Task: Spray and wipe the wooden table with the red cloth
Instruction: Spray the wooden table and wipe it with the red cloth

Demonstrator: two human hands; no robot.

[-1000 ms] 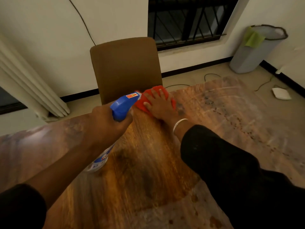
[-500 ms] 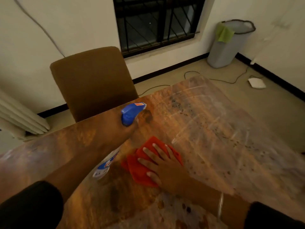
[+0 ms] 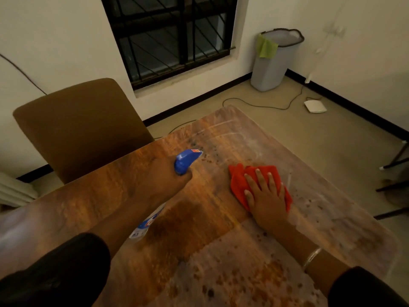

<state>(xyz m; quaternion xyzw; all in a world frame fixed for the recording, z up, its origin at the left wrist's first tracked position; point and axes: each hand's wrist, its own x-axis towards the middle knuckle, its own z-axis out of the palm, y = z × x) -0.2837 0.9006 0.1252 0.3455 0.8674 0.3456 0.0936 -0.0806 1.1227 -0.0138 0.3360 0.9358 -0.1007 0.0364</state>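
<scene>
The wooden table (image 3: 221, 251) fills the lower view, glossy brown in the middle and dusty with spots toward the right and near edges. My left hand (image 3: 161, 180) grips a spray bottle (image 3: 186, 161) with a blue trigger head, its nozzle pointing right; the clear body hangs below my wrist. My right hand (image 3: 265, 196) lies flat, fingers spread, pressing the red cloth (image 3: 240, 182) onto the table right of the bottle.
A brown chair (image 3: 77, 129) stands at the table's far side on the left. On the floor beyond are a grey bin (image 3: 274, 63) with a green cloth, a white device (image 3: 315, 106) and a cable. Dark chair legs (image 3: 396, 165) show at the right edge.
My right hand has swept the red cloth from the far edge by the chair toward me, then out to the right. The left hand kept hold of the bottle.
</scene>
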